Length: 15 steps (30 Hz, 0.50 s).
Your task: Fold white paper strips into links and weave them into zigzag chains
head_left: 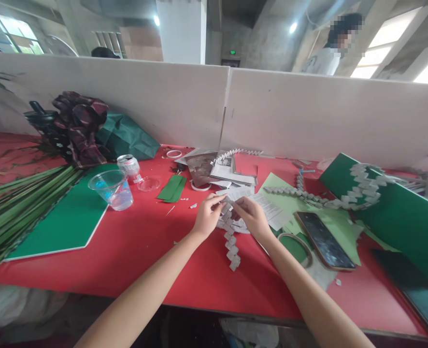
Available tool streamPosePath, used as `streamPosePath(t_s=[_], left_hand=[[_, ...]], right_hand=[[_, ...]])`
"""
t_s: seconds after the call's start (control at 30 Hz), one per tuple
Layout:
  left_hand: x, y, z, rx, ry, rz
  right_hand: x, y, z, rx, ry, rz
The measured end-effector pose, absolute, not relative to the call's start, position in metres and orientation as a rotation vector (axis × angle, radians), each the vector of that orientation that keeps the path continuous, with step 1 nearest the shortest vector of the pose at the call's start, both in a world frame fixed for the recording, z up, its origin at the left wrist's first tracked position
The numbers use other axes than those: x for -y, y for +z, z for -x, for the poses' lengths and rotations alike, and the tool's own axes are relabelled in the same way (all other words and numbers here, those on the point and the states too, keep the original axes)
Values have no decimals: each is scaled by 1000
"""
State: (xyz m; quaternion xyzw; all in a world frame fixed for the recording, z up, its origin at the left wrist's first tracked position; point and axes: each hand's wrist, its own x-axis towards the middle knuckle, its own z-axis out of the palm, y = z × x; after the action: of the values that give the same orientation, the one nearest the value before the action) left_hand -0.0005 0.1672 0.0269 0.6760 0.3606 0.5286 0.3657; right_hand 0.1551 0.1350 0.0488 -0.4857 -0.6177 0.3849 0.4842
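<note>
Between my two hands hangs a zigzag chain of folded paper (231, 244), its lower end dangling over the red table (137, 261). My left hand (208, 215) pinches the top end of the chain from the left. From the right, my right hand (250, 215) grips the same end, fingertips close to those of the left. Printed paper sheets (272, 210) lie just behind and beside the hands. A longer folded-paper chain (319, 199) stretches across a light green sheet to the right and up over a green board.
Left are a plastic cup (114, 193), a can (129, 166), long green leaves (29, 208) and a green board (65, 222). A phone (324, 240) and a tape roll (308, 251) lie right. Behind the white partition (308, 111) is a person (322, 60).
</note>
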Motion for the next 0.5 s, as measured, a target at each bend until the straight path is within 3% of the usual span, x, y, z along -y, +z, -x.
streamPosePath(t_s=[0.5], left_hand=[[-158, 21, -2, -849, 1412, -2039]], right_hand=[[-127, 55, -154, 1526, 774, 1241]])
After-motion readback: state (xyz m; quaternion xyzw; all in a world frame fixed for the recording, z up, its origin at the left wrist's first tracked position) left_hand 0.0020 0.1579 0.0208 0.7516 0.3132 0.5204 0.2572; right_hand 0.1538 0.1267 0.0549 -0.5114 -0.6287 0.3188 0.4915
